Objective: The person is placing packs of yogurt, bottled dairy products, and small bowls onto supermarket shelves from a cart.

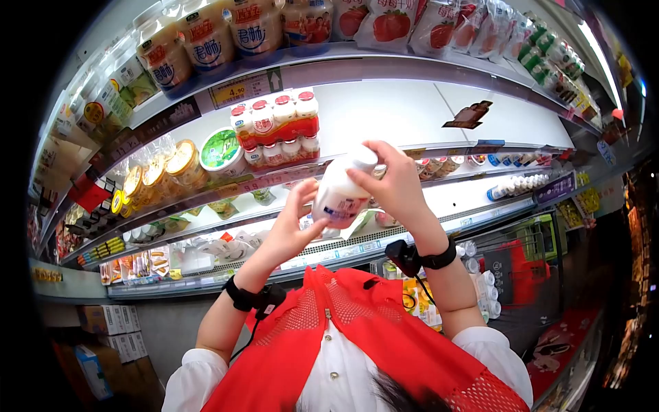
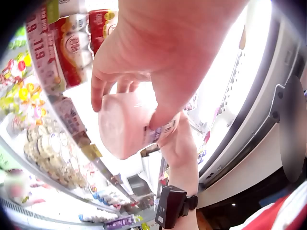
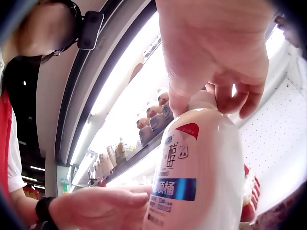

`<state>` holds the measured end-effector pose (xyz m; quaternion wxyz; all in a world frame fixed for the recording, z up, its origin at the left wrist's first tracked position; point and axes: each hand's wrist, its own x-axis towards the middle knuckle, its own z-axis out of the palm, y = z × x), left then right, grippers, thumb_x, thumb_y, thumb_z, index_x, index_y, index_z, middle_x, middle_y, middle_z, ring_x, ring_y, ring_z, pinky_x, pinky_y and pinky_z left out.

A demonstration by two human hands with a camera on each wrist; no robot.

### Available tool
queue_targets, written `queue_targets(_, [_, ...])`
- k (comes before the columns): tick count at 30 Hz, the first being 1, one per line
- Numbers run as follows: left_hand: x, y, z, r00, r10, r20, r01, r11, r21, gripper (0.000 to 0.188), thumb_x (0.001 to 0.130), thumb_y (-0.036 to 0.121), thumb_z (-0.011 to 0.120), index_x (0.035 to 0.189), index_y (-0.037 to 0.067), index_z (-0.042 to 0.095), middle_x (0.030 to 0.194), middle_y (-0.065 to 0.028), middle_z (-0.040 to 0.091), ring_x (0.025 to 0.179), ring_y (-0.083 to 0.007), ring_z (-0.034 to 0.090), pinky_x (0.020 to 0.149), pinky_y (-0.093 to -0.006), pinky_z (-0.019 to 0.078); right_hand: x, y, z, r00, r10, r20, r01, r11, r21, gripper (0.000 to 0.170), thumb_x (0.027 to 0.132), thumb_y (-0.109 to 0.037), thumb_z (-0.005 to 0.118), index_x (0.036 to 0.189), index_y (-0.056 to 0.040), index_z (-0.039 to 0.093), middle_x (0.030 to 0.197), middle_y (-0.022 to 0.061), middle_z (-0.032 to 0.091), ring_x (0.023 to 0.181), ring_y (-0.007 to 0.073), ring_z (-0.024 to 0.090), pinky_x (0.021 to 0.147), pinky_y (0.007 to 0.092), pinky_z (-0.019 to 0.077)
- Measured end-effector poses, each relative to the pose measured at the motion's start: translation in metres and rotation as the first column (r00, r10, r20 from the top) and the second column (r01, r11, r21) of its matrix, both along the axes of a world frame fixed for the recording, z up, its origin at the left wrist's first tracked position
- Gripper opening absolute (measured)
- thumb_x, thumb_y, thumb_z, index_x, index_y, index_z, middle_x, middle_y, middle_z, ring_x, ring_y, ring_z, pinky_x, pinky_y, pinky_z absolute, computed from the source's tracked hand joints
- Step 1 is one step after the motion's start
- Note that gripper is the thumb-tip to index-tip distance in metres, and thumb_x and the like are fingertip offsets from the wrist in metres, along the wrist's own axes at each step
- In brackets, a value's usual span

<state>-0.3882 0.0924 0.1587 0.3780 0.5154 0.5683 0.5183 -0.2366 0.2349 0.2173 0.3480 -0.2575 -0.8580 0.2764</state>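
Observation:
A white plastic yogurt drink bottle point(image 1: 341, 191), with dark print on its label, is held up tilted in front of the shelves. My right hand point(image 1: 397, 180) grips it from above at the neck and cap, which the fingers partly hide. Around its lower end is my left hand point(image 1: 288, 226), thumb on one side and fingers on the other. In the left wrist view the round base of the bottle point(image 2: 117, 132) faces the camera. A blue band and a red patch mark the label of the bottle point(image 3: 201, 167) in the right wrist view.
Behind the bottle, red-wrapped packs of small bottles point(image 1: 276, 127) stand on the middle shelf beside a green-lidded tub point(image 1: 223, 149). Large bottles point(image 1: 206, 34) line the upper shelf. Lower shelves carry cups and packets. A dark wire basket or cart point(image 1: 522, 268) is at the right.

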Motion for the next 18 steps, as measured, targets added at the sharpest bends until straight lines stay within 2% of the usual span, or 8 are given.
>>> queue_targets(1, [-0.003, 0.001, 0.008, 1.000, 0.008, 0.000, -0.008, 1.000, 0.019, 0.069, 0.080, 0.006, 0.059, 0.135, 0.005, 0.018, 0.135, -0.0161, 0.033, 0.124, -0.0278, 0.036, 0.099, -0.0384, 0.0345, -0.004, 0.012, -0.006, 0.998, -0.019, -0.061, 0.025, 0.996, 0.087, 0.042, 0.070, -0.017, 0.071, 0.104, 0.0008, 0.055, 0.089, 0.0156, 0.062, 0.079, 0.0259, 0.062, 0.071, 0.0325, 0.0481])
queue_targets(3, [-0.005, -0.004, 0.024, 0.988, 0.081, 0.130, -0.088, 0.995, 0.050, 0.067, 0.082, 0.008, 0.056, 0.136, 0.005, 0.017, 0.136, -0.0163, 0.033, 0.125, -0.0285, 0.035, 0.100, -0.0385, 0.0321, -0.013, 0.031, -0.018, 0.986, -0.034, -0.164, 0.055, 0.990, 0.127, 0.042, 0.070, -0.022, 0.071, 0.102, -0.0015, 0.055, 0.087, 0.0183, 0.061, 0.077, 0.0337, 0.061, 0.067, 0.0379, 0.0483])
queue_targets(6, [-0.011, -0.028, 0.033, 0.974, 0.147, 0.174, -0.154, 0.988, 0.030, 0.063, 0.083, 0.009, 0.052, 0.136, 0.006, 0.017, 0.135, -0.0168, 0.033, 0.124, -0.0269, 0.036, 0.100, -0.0379, 0.0315, -0.024, 0.067, -0.039, 0.985, -0.065, -0.157, 0.100, 0.969, 0.227, 0.043, 0.070, -0.020, 0.072, 0.104, -0.0009, 0.054, 0.089, 0.0185, 0.061, 0.081, 0.0346, 0.061, 0.070, 0.0384, 0.0486])
queue_targets(10, [-0.005, -0.063, 0.029, 0.917, 0.319, 0.238, -0.302, 0.947, -0.109, 0.058, 0.086, 0.009, 0.050, 0.135, 0.004, 0.020, 0.129, -0.0175, 0.041, 0.119, -0.0252, 0.043, 0.098, -0.0351, 0.0342, -0.043, 0.104, -0.053, 0.963, 0.127, -0.236, -0.081, 0.977, 0.197, 0.044, 0.071, -0.015, 0.071, 0.107, 0.0005, 0.053, 0.095, 0.0191, 0.061, 0.087, 0.0330, 0.061, 0.074, 0.0357, 0.0483])
queue_targets(11, [-0.003, -0.072, 0.021, 0.915, 0.330, 0.231, -0.307, 0.943, -0.128, 0.058, 0.088, 0.017, 0.049, 0.136, 0.005, 0.020, 0.129, -0.0161, 0.042, 0.116, -0.0243, 0.046, 0.094, -0.0324, 0.0374, -0.048, 0.109, -0.056, 0.961, 0.147, -0.236, -0.103, 0.976, 0.191, 0.044, 0.071, -0.015, 0.071, 0.107, 0.0005, 0.053, 0.095, 0.0191, 0.061, 0.087, 0.0330, 0.061, 0.074, 0.0357, 0.0483])
queue_targets(13, [0.005, -0.086, 0.018, 0.894, 0.372, 0.250, -0.335, 0.925, -0.178, 0.056, 0.089, 0.017, 0.048, 0.136, 0.005, 0.020, 0.128, -0.0161, 0.043, 0.114, -0.0237, 0.047, 0.093, -0.0316, 0.0383, -0.058, 0.116, -0.065, 0.963, 0.194, -0.188, -0.186, 0.981, 0.059, 0.043, 0.071, -0.014, 0.072, 0.107, 0.0002, 0.053, 0.098, 0.0187, 0.060, 0.089, 0.0319, 0.060, 0.076, 0.0341, 0.0480])
queue_targets(17, [0.017, -0.104, 0.014, 0.846, 0.461, 0.267, -0.410, 0.884, -0.225, 0.052, 0.090, 0.018, 0.046, 0.135, 0.005, 0.022, 0.127, -0.0147, 0.044, 0.114, -0.0224, 0.048, 0.092, -0.0311, 0.0389, -0.072, 0.124, -0.092, 0.943, 0.279, -0.184, -0.276, 0.960, 0.038, 0.041, 0.071, -0.013, 0.072, 0.106, -0.0003, 0.054, 0.098, 0.0172, 0.061, 0.088, 0.0293, 0.061, 0.076, 0.0326, 0.0479])
queue_targets(18, [0.018, -0.108, 0.011, 0.838, 0.474, 0.272, -0.427, 0.878, -0.217, 0.051, 0.091, 0.019, 0.046, 0.135, 0.005, 0.024, 0.126, -0.0141, 0.045, 0.113, -0.0219, 0.048, 0.092, -0.0311, 0.0391, -0.072, 0.120, -0.091, 0.936, 0.293, -0.194, -0.308, 0.950, -0.050, 0.041, 0.071, -0.013, 0.072, 0.106, -0.0005, 0.055, 0.098, 0.0164, 0.061, 0.089, 0.0274, 0.061, 0.076, 0.0320, 0.0478])
